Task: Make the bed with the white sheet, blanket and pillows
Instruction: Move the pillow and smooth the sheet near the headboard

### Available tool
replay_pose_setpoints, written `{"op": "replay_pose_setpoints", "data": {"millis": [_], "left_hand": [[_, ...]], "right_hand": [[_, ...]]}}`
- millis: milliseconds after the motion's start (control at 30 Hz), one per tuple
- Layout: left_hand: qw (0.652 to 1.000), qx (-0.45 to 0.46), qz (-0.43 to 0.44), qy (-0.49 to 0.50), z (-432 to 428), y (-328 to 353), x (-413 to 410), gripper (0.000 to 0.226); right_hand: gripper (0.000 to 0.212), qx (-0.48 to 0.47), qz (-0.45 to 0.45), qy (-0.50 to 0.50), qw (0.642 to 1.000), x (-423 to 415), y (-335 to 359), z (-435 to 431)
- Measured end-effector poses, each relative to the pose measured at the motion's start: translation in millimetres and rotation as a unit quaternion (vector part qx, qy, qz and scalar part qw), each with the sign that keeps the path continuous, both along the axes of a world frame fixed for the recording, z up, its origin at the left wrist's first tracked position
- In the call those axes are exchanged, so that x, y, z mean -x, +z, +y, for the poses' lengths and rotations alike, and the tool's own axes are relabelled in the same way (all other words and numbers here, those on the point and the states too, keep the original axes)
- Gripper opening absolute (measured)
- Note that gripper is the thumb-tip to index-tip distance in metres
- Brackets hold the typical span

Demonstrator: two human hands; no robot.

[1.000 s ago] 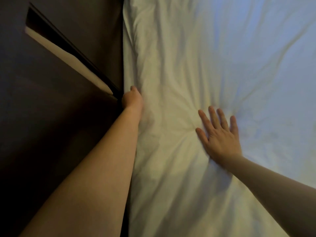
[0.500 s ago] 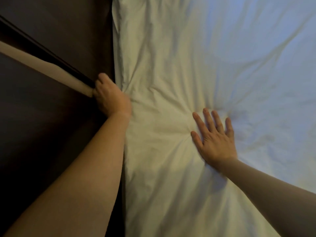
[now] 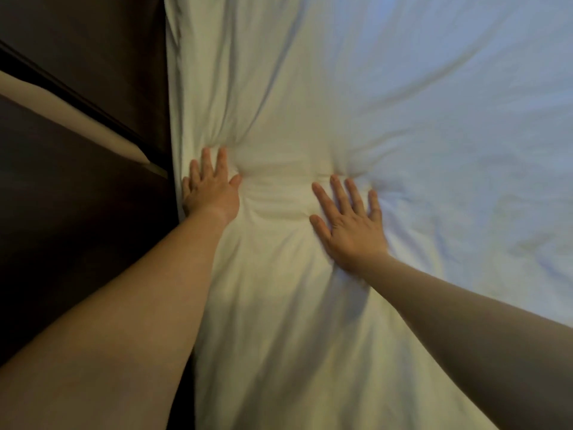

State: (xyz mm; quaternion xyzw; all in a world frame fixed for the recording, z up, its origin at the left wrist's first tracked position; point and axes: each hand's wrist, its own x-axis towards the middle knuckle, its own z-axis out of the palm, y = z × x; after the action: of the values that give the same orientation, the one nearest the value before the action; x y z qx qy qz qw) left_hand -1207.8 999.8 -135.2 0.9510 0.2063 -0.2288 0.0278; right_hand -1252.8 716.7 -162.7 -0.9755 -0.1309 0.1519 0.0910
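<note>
Nothing to read from where I stand: no lettering, label or number on the white bedding (image 3: 372,119) (plain cloth all over).

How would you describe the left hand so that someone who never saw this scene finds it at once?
Find the white bedding filling most of the view and follow its left edge, beside the dark surface. The left hand presses flat there, fingers straight. Unlike the right hand, further in on the bedding, it sits right at that edge.
</note>
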Motion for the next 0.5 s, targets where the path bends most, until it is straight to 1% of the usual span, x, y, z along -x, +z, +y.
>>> {"op": "replay_pose_setpoints", "data": {"millis": [33,67,133,167,233,300,367,433,500], "left_hand": [[1.0,0.005,-0.007,0.014,-5.4,5.1,-1.0,0.064],[0.999,0.011,-0.032,0.027,-13.2,9.1,3.8,0.064],[0.992,0.044,-0.11,0.044,-39.8,16.5,30.0,0.065],[0.987,0.059,-0.144,0.033,-56.4,20.5,51.1,0.066],[0.982,0.062,-0.177,-0.021,-89.8,26.2,102.8,0.066],[0.98,0.057,-0.174,-0.078,-116.5,25.3,163.0,0.066],[0.985,0.045,-0.13,-0.108,-127.8,19.4,224.6,0.065],[0.992,0.02,-0.084,-0.097,-125.2,12.5,270.2,0.066],[0.995,0.004,-0.058,-0.081,-119.1,9.5,285.7,0.066]], "right_hand": [[0.062,-0.007,0.014,0.003,1.0,-0.9,2.7,-1.2],[0.062,-0.018,0.029,0.006,0.999,-2.5,5.9,-2.0],[0.062,-0.044,0.06,0.011,0.997,-6.1,16.6,-4.9],[0.062,-0.055,0.07,0.014,0.996,-6.0,22.4,-7.9],[0.062,-0.078,0.069,0.015,0.994,4.8,36.0,-19.1],[0.061,-0.085,0.049,0.008,0.995,33.8,49.9,-38.9],[0.062,-0.057,0.037,0.006,0.998,80.2,55.6,-65.6],[0.065,-0.003,0.063,0.027,0.998,132.8,52.3,-92.4],[0.07,0.051,0.094,0.069,0.992,174.3,44.0,-113.4]]}}
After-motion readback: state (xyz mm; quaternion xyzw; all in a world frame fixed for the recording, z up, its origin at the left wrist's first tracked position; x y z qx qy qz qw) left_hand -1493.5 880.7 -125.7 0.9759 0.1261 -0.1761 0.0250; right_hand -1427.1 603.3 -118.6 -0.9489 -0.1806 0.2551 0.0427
